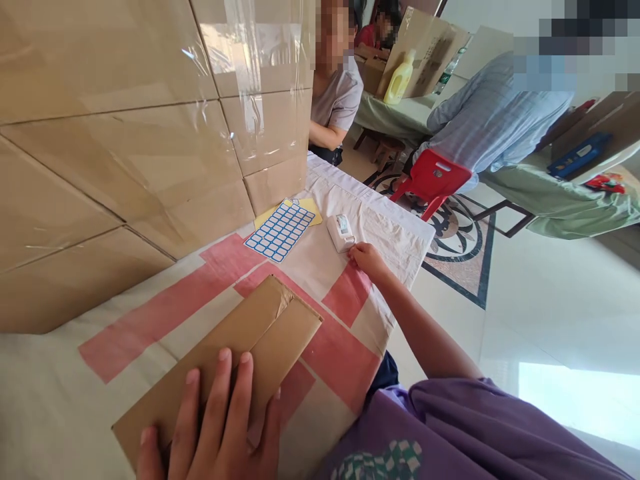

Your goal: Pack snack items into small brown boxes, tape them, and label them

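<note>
My left hand [215, 427] lies flat with fingers stretched out on a flattened brown cardboard box [235, 347] at the near edge of the cloth-covered table [150, 320]. My right hand [367, 257] reaches out to the far side of the table, its fingers curled and touching a small white device [341, 232]. A sheet of blue-bordered labels [280, 230] lies left of the device, with a yellow sheet under it.
A wall of taped cardboard boxes [125, 133] stands along the left. A seated person [336, 93] is past the table's far end. Another person [490, 117] sits on a red chair [430, 180] at a green-covered table [560, 193]. A yellow bottle [399, 79] stands behind.
</note>
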Action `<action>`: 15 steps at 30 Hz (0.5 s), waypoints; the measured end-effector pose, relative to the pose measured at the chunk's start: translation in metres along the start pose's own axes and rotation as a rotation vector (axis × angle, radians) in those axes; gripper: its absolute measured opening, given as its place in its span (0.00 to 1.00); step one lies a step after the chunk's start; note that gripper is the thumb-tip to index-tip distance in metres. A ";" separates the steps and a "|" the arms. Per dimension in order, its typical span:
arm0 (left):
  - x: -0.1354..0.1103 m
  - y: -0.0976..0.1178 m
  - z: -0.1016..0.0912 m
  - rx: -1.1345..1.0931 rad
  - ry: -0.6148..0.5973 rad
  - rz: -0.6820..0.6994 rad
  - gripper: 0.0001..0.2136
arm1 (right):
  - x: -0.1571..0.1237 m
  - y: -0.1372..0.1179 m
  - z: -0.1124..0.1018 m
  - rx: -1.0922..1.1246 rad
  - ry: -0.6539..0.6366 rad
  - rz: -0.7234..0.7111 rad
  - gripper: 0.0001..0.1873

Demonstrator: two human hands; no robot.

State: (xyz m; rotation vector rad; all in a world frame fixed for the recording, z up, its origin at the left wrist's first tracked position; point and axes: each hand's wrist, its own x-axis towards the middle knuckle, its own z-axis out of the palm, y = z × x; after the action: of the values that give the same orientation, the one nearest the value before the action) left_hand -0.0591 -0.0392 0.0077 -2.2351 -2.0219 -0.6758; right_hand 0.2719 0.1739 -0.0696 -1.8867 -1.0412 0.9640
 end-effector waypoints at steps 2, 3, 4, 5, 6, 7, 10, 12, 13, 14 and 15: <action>0.000 0.000 -0.001 -0.014 0.001 0.014 0.32 | -0.002 -0.004 0.001 -0.006 0.001 0.016 0.09; 0.001 0.000 -0.002 -0.024 0.010 0.014 0.33 | -0.003 -0.006 0.001 -0.006 0.001 0.022 0.10; 0.001 0.000 -0.003 -0.032 0.025 0.012 0.34 | -0.004 -0.008 0.000 -0.005 -0.002 0.028 0.10; 0.001 0.001 -0.003 -0.037 0.041 0.009 0.34 | -0.006 -0.010 -0.001 -0.003 -0.007 0.035 0.10; 0.001 0.001 -0.003 -0.036 0.053 0.009 0.35 | -0.007 -0.011 -0.003 0.000 -0.016 0.040 0.11; 0.000 0.001 -0.003 -0.029 0.062 0.013 0.35 | -0.009 -0.013 -0.005 0.003 -0.031 0.046 0.11; -0.001 0.001 -0.001 -0.002 0.087 0.034 0.35 | -0.014 -0.017 -0.017 0.013 -0.104 0.072 0.14; -0.002 0.002 0.001 0.011 0.105 0.040 0.35 | -0.014 -0.018 -0.027 0.011 -0.150 0.099 0.15; -0.002 0.003 0.002 0.013 0.114 0.040 0.35 | -0.013 -0.019 -0.031 0.006 -0.161 0.115 0.15; -0.002 0.003 0.002 0.014 0.121 0.038 0.35 | -0.012 -0.019 -0.034 -0.001 -0.165 0.132 0.16; -0.002 0.004 0.003 0.011 0.129 0.036 0.35 | -0.010 -0.019 -0.038 -0.007 -0.166 0.149 0.17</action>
State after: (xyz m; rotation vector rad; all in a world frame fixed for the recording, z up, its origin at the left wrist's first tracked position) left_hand -0.0550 -0.0410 0.0054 -2.1556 -1.9165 -0.7820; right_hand 0.2946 0.1624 -0.0344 -1.9375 -1.0102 1.2211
